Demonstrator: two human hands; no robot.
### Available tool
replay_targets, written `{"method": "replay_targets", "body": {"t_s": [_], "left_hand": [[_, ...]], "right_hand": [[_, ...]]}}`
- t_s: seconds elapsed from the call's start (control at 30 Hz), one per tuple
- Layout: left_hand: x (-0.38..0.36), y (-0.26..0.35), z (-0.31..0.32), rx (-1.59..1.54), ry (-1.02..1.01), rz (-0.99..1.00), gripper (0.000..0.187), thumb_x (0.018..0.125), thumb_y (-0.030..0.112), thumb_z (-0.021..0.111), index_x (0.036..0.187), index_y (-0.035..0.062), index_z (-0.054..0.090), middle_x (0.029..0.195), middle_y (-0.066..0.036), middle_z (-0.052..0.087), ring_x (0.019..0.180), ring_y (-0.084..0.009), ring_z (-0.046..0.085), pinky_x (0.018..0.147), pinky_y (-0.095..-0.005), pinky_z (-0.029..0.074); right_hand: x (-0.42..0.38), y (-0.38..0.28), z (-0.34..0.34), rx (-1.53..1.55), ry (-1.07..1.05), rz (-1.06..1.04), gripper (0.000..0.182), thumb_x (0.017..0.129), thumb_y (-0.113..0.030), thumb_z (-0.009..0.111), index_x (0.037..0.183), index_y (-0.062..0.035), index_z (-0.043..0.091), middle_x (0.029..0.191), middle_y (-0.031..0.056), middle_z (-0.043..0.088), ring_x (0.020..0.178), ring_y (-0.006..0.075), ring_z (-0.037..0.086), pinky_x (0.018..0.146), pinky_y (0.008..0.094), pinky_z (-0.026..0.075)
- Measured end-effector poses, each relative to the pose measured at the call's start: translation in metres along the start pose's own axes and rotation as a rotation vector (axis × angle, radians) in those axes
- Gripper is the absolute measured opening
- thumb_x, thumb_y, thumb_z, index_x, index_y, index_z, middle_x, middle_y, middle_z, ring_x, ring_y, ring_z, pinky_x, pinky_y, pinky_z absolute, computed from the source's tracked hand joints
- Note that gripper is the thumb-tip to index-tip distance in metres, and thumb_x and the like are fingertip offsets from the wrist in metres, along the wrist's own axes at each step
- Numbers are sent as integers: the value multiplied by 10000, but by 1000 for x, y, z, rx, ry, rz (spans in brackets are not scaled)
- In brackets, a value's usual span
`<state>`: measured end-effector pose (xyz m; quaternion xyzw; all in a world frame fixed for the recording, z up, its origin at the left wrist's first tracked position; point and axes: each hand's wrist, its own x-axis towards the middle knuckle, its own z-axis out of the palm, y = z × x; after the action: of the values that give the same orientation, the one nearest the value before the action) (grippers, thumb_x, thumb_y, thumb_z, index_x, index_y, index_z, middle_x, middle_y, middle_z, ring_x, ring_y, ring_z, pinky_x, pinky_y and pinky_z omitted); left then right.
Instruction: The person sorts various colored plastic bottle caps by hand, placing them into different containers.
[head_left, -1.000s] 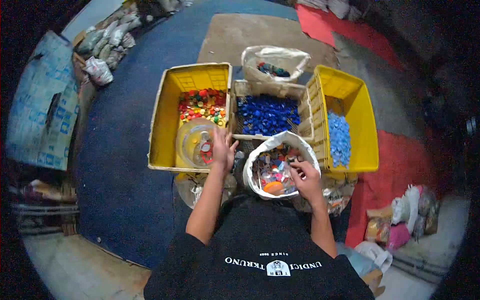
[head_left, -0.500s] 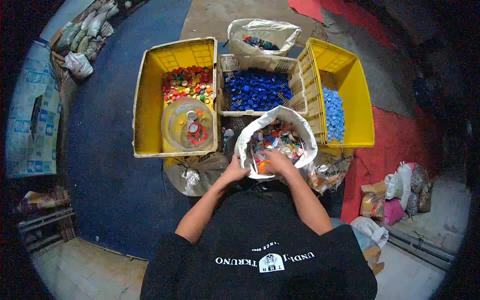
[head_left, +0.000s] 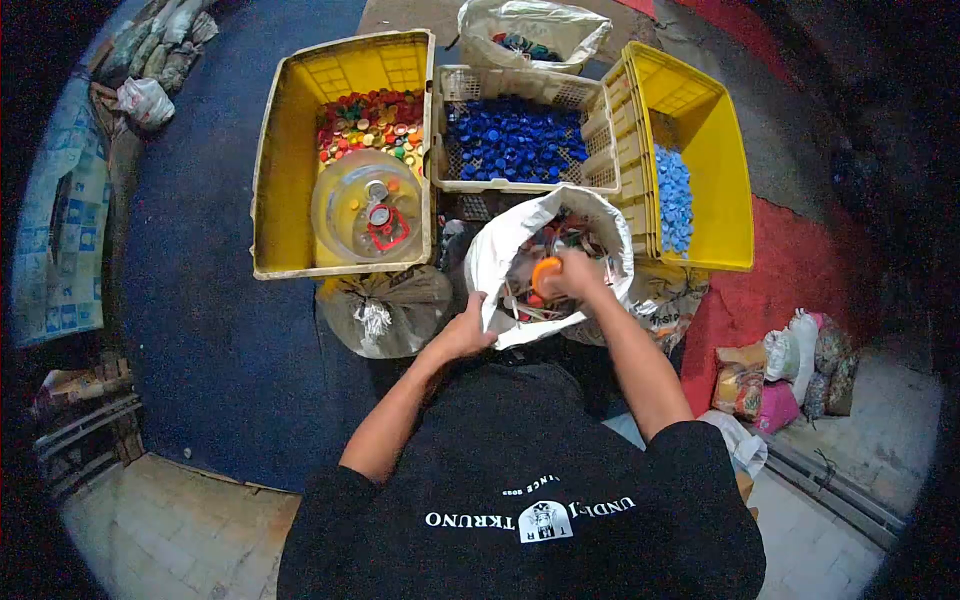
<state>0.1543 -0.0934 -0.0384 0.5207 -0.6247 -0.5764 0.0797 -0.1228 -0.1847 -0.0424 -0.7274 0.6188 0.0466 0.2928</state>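
Note:
An open white sack (head_left: 508, 232) stands right in front of me, filled with mixed plastic caps and scraps (head_left: 570, 232). My left hand (head_left: 468, 332) grips its near left rim, fingers closed on the folded edge. Inside the sack's mouth, above the scraps, my right hand (head_left: 578, 276) is closed on a curved orange plastic piece (head_left: 544, 271), which shows at the fingertips. The fingers of that hand are partly hidden and slightly blurred.
Beyond the sack is a crate (head_left: 530, 187) of dark blue caps. A yellow bin (head_left: 285, 170) at left holds red and yellow caps and a clear round container (head_left: 335, 220). Light blue caps lie in the right yellow bin (head_left: 715, 200). Another white sack (head_left: 545, 20) stands behind.
My right hand has moved farther into the sack's mouth, taking the orange piece along from the near rim. My left hand stays at the rim. The view has tilted slightly.

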Motion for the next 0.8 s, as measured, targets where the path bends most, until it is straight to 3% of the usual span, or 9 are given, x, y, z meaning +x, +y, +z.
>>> {"method": "replay_targets", "body": {"t_s": [0.2,0.27,0.4,0.47,0.6,0.67,0.7,0.77,0.8], "left_hand": [[-6,6,-3,-70,-73,-54,764,733,121,700,1308,-9,213,1203,-321,488,1126,-391,538,974,-403,406],[-7,1,-1,-80,-29,19,770,766,151,668,1348,0,187,1167,-389,496,1102,-467,541,962,-444,413],[-8,3,-1,-135,-32,-33,770,764,148,668,1347,-1,189,1194,-380,483,1122,-460,530,977,-435,401],[-8,2,-1,-138,-6,53,770,759,140,666,1346,-5,188,1214,-375,472,1137,-451,523,989,-430,393],[-9,6,-1,-145,-28,-15,749,756,122,686,1322,4,210,1178,-312,496,1131,-373,531,973,-403,406],[-10,8,2,-94,-10,4,749,770,146,649,1338,-16,189,1132,-391,515,1075,-473,552,936,-451,424],[-11,11,3,-91,-11,4,749,770,146,649,1338,-16,189,1132,-391,515,1075,-473,552,936,-451,424],[-14,21,1,-77,-38,-58,729,777,156,637,1332,-18,197,1077,-405,532,1041,-492,559,905,-461,437],[-15,24,-1,-74,-36,-58,729,777,156,637,1332,-18,197,1077,-405,532,1041,-492,559,905,-461,437]], "right_hand": [[12,-10,-25,145,302,178,464,749,-239,709,1137,-27,568,1184,234,551,1039,416,553,881,445,468],[8,-21,-20,118,550,14,400,783,-160,652,1150,-33,556,1165,228,514,1077,433,512,882,469,463],[-15,-55,-16,14,587,-192,277,777,-114,607,1042,-34,606,1089,231,568,984,406,559,808,450,485],[-27,-66,0,342,315,-279,195,764,-107,588,938,-32,635,932,208,633,867,377,607,768,442,492],[-45,-67,40,399,-56,-255,213,743,-66,593,941,-8,647,893,178,649,813,340,630,765,436,500],[-49,-50,64,108,-230,-98,268,735,-47,567,989,-20,648,1020,183,645,928,333,617,820,426,494],[-51,-40,78,111,-228,-98,268,735,-47,567,989,-20,648,1020,183,645,928,333,617,820,426,494],[-54,-25,96,-15,206,-160,329,755,-58,548,1065,-71,658,1072,152,638,995,318,591,869,423,470],[-54,-27,93,-6,94,-74,353,753,-66,563,1098,-70,638,1157,123,599,1091,313,537,916,435,433]]}}
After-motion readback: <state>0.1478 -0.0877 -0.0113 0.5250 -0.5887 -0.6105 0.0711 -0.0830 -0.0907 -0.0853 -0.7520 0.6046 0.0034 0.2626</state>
